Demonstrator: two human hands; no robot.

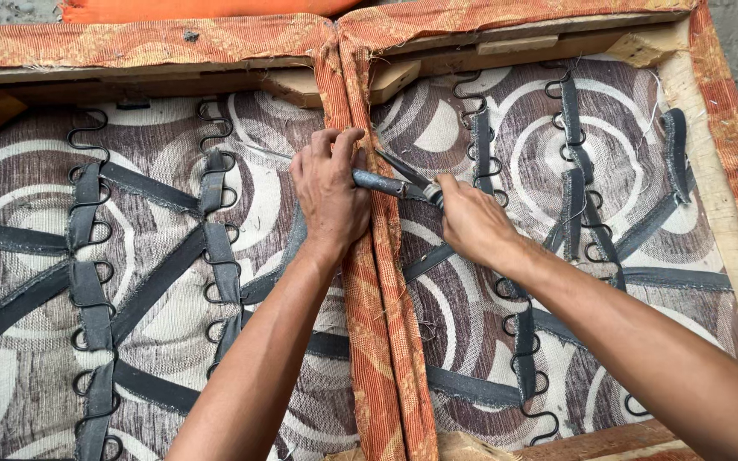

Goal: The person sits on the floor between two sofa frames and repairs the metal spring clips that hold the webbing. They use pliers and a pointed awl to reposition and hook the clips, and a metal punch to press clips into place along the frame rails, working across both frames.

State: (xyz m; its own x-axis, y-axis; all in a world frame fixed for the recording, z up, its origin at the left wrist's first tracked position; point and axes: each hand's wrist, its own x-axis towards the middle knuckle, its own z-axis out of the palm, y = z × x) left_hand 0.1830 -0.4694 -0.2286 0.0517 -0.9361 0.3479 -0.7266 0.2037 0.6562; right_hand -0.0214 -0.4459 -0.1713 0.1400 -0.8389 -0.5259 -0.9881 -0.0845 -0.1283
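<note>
Between both hands' fingers (335, 149), pliers (399, 183)

The tool (399, 183) gripped in the left hand (330, 192) and touched by the right hand (471, 224) is dull grey metal, worn and matt, with a faint sheen on its blades. The central strip (377, 324) is orange ribbed cloth, coarse and frayed at the edges, as is the cloth along the far rail (147, 41). The patterned panels (27, 376) are woven cloth, brown and cream, matt and slightly fuzzy. The straps (10, 312) are grey webbing with ragged ends. The zigzag springs (87, 137) are dark bare wire. The frame (711, 171) is raw pale wood, rough and splintered.
</note>
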